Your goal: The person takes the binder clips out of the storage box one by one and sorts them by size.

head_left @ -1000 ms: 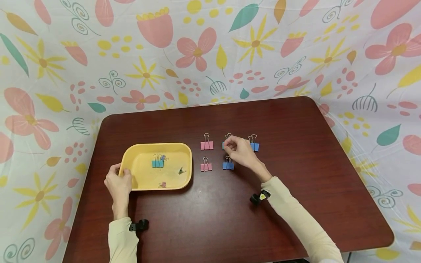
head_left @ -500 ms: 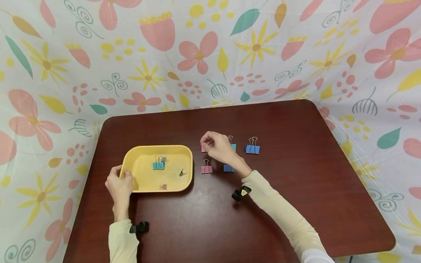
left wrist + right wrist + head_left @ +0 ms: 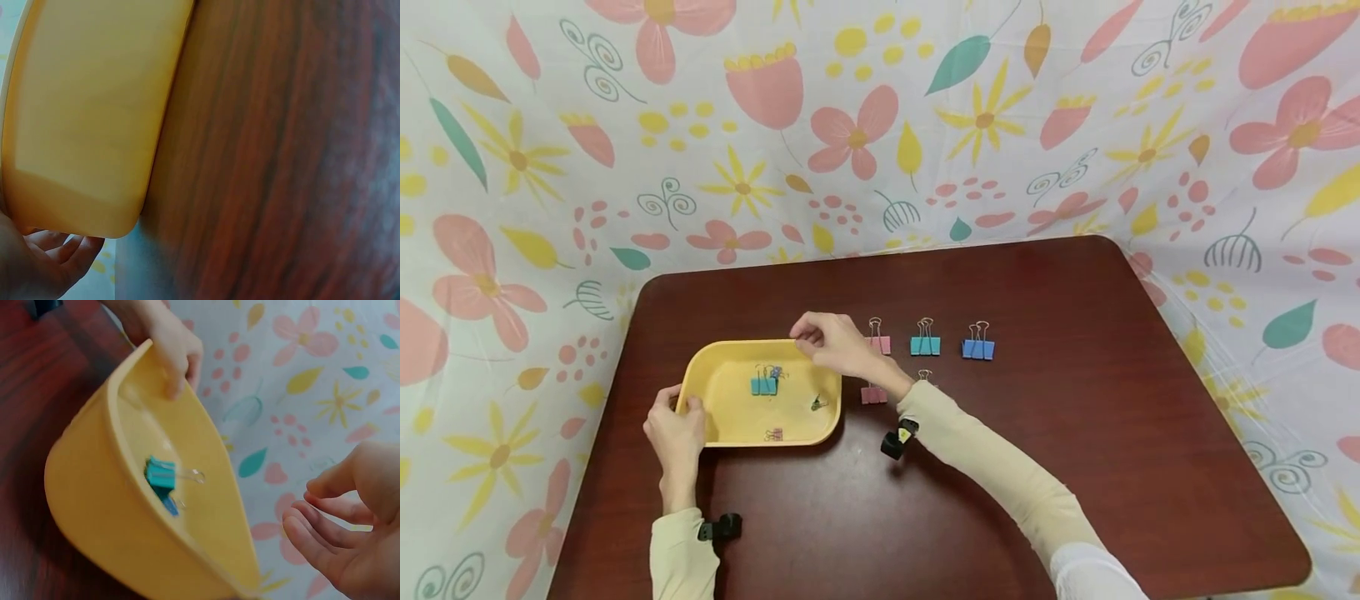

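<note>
My left hand [image 3: 676, 429] grips the left end of a yellow plastic tray [image 3: 722, 410], thumb inside the wall and fingers outside. Inside the tray lie a teal binder clip [image 3: 763, 387], a blue one [image 3: 777, 372] behind it, a small pink one [image 3: 777, 434] and a small dark green one [image 3: 817, 404]. Over the tray's far right rim hovers my right hand [image 3: 841, 346], fingers loosely bent. The right wrist view shows nothing between its thumb and fingertips [image 3: 300, 528].
Right of the tray, binder clips stand in two rows: pink [image 3: 884, 343], teal [image 3: 925, 347] and blue [image 3: 977, 350] behind, pink [image 3: 874, 395] in front. My right forearm covers most of another front clip. A patterned cloth [image 3: 880, 125] hangs behind the brown table [image 3: 1112, 400].
My right hand has swept left, from above the teal clip, past the back pink one, to the tray's far rim. The left hand stays on the tray. The head view has tilted slightly.
</note>
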{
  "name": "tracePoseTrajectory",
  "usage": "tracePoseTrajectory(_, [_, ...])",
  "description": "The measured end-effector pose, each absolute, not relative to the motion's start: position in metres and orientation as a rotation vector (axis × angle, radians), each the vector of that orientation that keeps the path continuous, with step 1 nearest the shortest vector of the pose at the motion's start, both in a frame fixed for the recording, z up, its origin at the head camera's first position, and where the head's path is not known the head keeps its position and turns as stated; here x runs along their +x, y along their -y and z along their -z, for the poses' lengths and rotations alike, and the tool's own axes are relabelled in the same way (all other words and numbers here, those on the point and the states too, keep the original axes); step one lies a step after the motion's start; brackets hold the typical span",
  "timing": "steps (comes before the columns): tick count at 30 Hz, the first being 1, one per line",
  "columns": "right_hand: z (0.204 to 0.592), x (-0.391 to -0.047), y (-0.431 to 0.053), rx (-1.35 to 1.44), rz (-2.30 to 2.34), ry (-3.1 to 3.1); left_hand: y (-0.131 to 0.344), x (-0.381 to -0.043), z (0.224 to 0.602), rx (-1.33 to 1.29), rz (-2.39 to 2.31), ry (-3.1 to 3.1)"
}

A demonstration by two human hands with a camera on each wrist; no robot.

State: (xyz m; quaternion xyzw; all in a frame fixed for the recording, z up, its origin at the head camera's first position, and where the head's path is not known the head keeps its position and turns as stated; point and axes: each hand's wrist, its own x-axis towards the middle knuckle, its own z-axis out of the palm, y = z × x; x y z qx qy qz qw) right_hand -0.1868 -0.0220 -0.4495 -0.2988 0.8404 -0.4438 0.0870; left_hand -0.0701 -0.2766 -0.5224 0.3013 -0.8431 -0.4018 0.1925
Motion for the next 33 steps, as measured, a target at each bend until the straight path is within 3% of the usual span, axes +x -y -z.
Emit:
tracePoseTrajectory(18, [0.483,-0.187,0.079,-0.94,1.14,-2.288,0.276,-0.074,0.525,0.846,1.123,2.355])
tracePoseTrajectory(33, [0.495,-0.178,0.082,-0.906,1.062,-2.391,0.28,-0.074,0.527,0.857,1.116,2.342])
